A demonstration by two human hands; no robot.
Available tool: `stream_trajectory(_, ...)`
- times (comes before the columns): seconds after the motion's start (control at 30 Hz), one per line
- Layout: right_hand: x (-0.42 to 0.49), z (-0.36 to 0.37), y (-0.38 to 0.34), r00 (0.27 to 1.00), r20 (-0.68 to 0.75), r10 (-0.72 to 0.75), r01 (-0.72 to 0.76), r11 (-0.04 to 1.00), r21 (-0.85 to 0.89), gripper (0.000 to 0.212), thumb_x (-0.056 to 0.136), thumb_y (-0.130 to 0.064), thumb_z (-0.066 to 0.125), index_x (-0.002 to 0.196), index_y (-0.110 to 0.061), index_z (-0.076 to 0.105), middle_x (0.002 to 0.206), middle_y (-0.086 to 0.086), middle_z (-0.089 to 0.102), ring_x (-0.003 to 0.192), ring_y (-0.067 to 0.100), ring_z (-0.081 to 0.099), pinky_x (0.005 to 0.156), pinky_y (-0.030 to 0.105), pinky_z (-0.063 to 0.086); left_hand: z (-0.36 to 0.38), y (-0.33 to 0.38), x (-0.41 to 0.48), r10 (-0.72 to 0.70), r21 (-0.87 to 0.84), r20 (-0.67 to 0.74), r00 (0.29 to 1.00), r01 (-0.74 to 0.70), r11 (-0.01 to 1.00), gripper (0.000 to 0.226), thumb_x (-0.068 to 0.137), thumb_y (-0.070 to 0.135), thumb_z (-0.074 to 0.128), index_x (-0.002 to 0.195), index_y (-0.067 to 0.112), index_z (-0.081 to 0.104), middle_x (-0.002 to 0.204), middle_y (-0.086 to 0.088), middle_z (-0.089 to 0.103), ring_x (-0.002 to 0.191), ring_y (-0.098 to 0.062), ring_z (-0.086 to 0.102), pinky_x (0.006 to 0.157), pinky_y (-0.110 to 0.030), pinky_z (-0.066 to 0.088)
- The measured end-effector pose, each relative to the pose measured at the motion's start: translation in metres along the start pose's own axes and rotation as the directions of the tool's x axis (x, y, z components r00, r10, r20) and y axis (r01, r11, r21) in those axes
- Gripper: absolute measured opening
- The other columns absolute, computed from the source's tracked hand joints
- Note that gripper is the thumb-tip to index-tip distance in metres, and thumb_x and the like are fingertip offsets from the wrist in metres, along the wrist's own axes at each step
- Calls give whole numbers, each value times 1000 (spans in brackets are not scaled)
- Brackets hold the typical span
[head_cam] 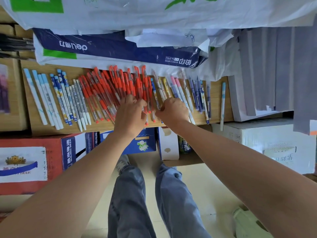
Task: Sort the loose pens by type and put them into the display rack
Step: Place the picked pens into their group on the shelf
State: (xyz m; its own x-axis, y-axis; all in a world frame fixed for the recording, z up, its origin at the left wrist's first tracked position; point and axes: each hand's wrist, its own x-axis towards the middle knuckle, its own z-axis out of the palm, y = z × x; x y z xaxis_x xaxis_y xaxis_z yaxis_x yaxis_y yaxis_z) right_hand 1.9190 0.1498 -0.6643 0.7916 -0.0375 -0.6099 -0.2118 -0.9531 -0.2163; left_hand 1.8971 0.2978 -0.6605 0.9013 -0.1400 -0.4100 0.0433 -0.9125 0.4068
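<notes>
Many loose pens lie in rows on a wooden shelf (216, 86). A big bunch of red gel pens (109, 85) fills the middle. White and light-blue pens (42, 93) and blue patterned pens (62, 93) lie to the left. Pink, purple and patterned pens (190, 90) lie to the right, and one pale-blue pen (222, 103) lies apart at the far right. My left hand (131, 114) rests on the red pens with fingers curled over their near ends. My right hand (172, 110) pinches a pen beside it. No display rack is in view.
A blue and white Deli paper pack (111, 47) and plastic bags (154, 12) overhang the shelf's back. Grey paper stacks (267, 69) stand at the right. A red beer carton (30, 162), blue boxes (144, 143) and a white box (267, 145) sit below. My legs stand on the pale floor.
</notes>
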Motion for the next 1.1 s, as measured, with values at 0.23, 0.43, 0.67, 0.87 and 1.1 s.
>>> stream_trajectory(0.23, -14, -10, 24, 993, -67, -96, 115, 906, 406, 12, 76, -26, 69, 72, -20, 59, 58, -9, 54, 51, 1, 50, 49, 15, 36, -6, 32, 6, -109, -538, 131, 985, 163, 827, 31, 101, 30, 44, 113, 8, 62, 108, -6, 66, 98, -18, 60, 86, -33, 46)
stream_trajectory(0.43, -20, -22, 66, 977, -107, -185, 213, 881, 422, 20, 86, -35, 66, 78, -17, 65, 61, -4, 62, 55, 11, 56, 55, 28, 51, 10, 65, 22, -173, -630, 188, 967, 253, 734, 38, 102, 25, 41, 89, -8, 57, 83, -25, 57, 72, -21, 49, 65, -33, 34)
stream_trajectory(0.67, -17, -36, 135, 974, -196, 110, -95, 992, 83, 22, 89, -26, 59, 106, -11, 57, 84, 9, 65, 74, 29, 61, 64, 37, 55, 23, 77, 27, -156, -615, 205, 966, 251, 748, 32, 101, 18, 41, 94, -4, 63, 80, -3, 62, 81, -22, 59, 79, -36, 47)
stream_trajectory(0.87, -13, -25, 141, 980, -136, 144, -146, 989, -10, 31, 90, -36, 60, 102, -8, 60, 89, 9, 62, 83, 29, 60, 70, 37, 52, 30, 82, 28, -148, -592, 255, 956, 275, 758, 30, 100, 19, 41, 91, -1, 61, 88, -15, 64, 88, -35, 61, 79, -43, 47)
stream_trajectory(1.1, -15, -28, 141, 966, -141, 215, -155, 924, 348, 27, 78, -33, 68, 77, -7, 61, 72, 7, 62, 68, 21, 56, 61, 30, 50, 29, 82, 29, -144, -630, 256, 956, 277, 725, 30, 98, 23, 50, 94, -1, 67, 83, -11, 64, 65, -16, 54, 67, -35, 56)
